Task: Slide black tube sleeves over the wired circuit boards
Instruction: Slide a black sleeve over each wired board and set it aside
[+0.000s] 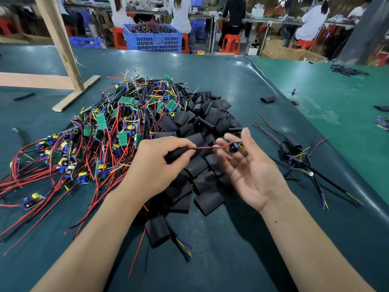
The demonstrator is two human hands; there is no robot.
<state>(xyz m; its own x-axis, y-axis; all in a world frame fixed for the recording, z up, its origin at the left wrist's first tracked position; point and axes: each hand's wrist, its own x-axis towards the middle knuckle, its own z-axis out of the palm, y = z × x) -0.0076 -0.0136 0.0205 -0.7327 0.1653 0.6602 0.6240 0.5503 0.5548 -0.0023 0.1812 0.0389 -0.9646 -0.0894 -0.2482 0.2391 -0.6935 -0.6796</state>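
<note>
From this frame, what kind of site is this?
Likely an electronics assembly workshop: a heap of wired circuit boards beside a pile of black tube sleeves on a green bench mat, with seated workers at benches behind.

Green-covered table (231,76), red stools (231,42) behind

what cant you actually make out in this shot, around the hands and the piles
- Head view: how far the red wire runs inside the black sleeve; the left hand wraps round it.
- Whether the right hand grips the circuit board; its fingertips are blurred.
- Lower layers of the board pile and sleeve pile, buried under the top ones.
- Contents of the blue crate: too small.
</note>
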